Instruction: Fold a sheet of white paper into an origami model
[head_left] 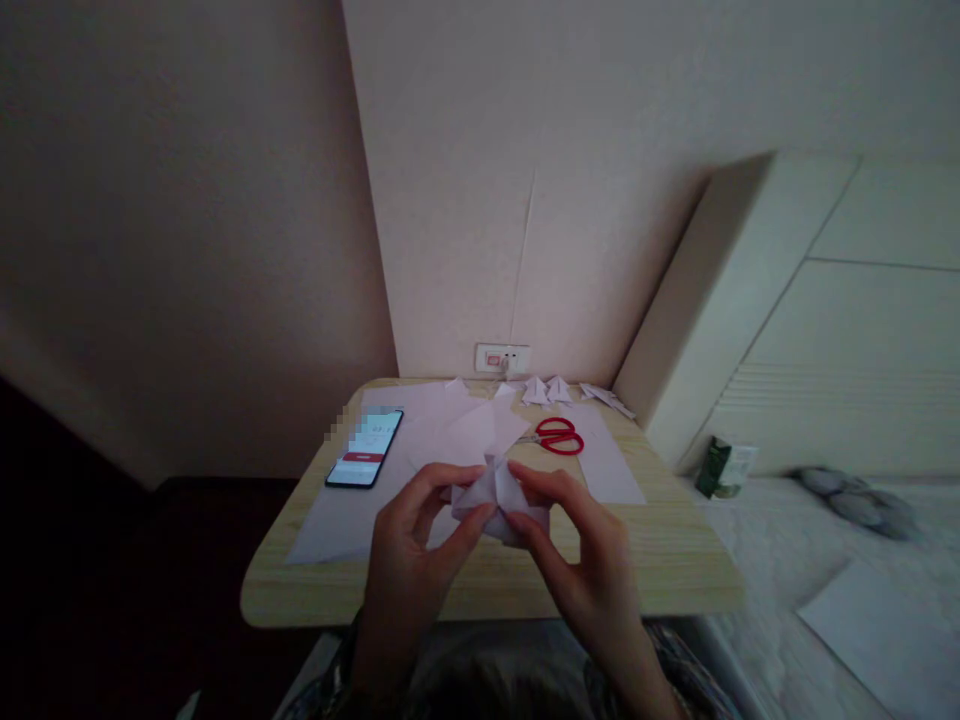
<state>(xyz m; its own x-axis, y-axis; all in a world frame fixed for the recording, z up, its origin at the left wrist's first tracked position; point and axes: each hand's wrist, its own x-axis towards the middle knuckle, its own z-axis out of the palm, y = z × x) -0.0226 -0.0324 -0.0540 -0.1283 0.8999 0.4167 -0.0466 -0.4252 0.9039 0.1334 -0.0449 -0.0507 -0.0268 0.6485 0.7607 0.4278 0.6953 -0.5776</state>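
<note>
A small folded piece of white paper point(495, 497) is held up above the near part of the table, between my two hands. My left hand point(424, 535) pinches its left side with thumb and forefinger. On the other side, the thumb and forefinger of my right hand point(589, 535) grip the paper near its middle and right edge. The paper has creased flaps and a raised point at the top. Behind it lie loose white sheets point(450, 432) and scissors point(559, 437) with red handles, whose blades are partly covered by paper.
A phone point(365, 450) with a lit screen rests on paper at the left of the wooden table point(675, 560). Several folded paper shapes point(546, 391) sit along the back edge, below a wall socket point(502, 358). At right, a bed point(772, 560) holds a small green-and-white box point(726, 468).
</note>
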